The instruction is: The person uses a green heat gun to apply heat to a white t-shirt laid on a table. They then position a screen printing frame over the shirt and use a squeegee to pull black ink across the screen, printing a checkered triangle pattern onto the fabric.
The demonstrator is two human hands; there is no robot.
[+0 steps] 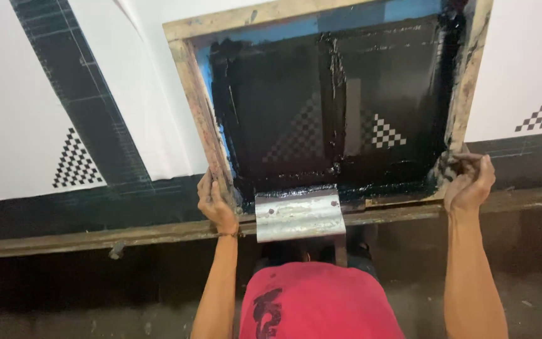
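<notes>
Screen-printing frame (203, 119), wooden, lying on white fabric (14, 125) over a long table; mesh (283, 107) coated w/ wet black ink, blue tape along top and left inner edges. Left hand (216, 204) grips frame's lower-left corner, fingers curled together around the wood. Right hand (468, 182) at lower-right corner, ink-stained fingers closed on the frame edge. Metal plate (298, 215), w/ two screws, sits at frame's near edge, between the hands, resting over table's worn front rail (95, 238). Black checker-pattern triangles (73, 162) printed on fabric, left and right of frame. Red shirt (321, 301) in foreground below.
</notes>
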